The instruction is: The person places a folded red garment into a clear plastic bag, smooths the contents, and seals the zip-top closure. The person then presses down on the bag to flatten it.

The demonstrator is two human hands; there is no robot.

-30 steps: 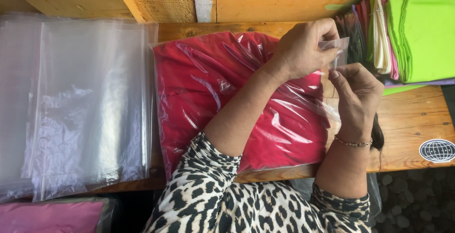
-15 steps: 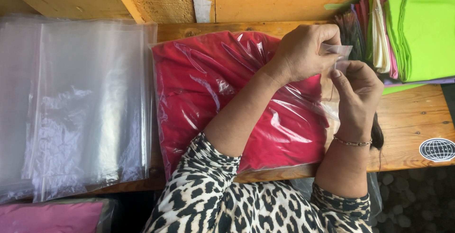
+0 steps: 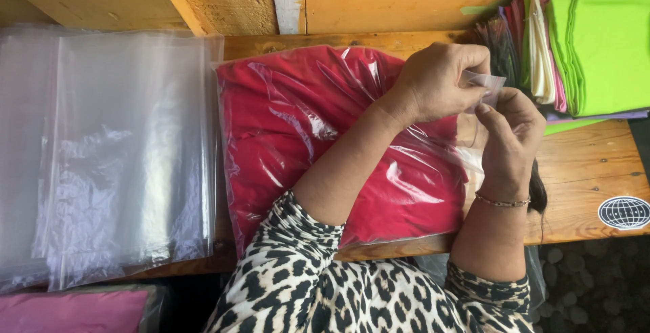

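Left hand (image 3: 440, 79) is curled tight, fingertips pinching the clear flap (image 3: 489, 82) at the open end of the plastic bag (image 3: 325, 143); forearm lies across the bag. Right hand (image 3: 511, 137) sits just beside it, thumb and forefinger closed narrow on the same flap edge from below, thin bracelet (image 3: 501, 202) at the wrist. Both hands hold the flap, touching or nearly so. Bag lies flat on the wooden table (image 3: 589, 170), mid-frame, filled by a folded red cloth (image 3: 291, 116); the cloth looks fully inside. Judging from that, the step in hand is closing the bag mouth: flap gripped, not yet pressed down. Can't tell if there is an adhesive strip or liner on it. Next move likely calls for folding the flap flat over the bag without wrinkles and keeping the cloth from sliding toward the opening. Outward: stack of empty clear bags (image 3: 122, 150) to the left, just beside the filled one; folded green cloths (image 3: 609, 42) at the top right; a bagged pink cloth (image 3: 74, 309) at the bottom left corner.
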